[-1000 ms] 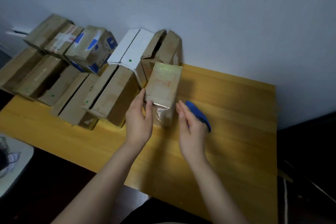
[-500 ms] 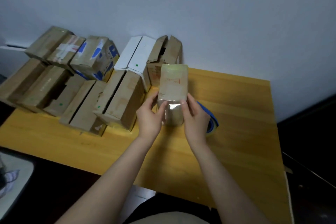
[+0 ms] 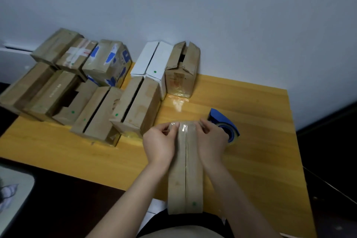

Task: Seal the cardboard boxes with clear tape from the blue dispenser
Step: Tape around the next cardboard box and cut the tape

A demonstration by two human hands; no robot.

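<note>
Gripping the far end of a long, narrow cardboard box, the left hand and right hand curl their fingers over its corners, one on each side. A straight seam runs down the matte brown top, and glossy clear tape wraps the far end. The box points toward the person, its near end past the front edge of the smooth yellow wooden counter. Just behind the right hand sits the wedge-shaped blue dispenser with its shiny roll. Rectangular brown cartons crowd the counter's left side, beside a white carton.
</note>
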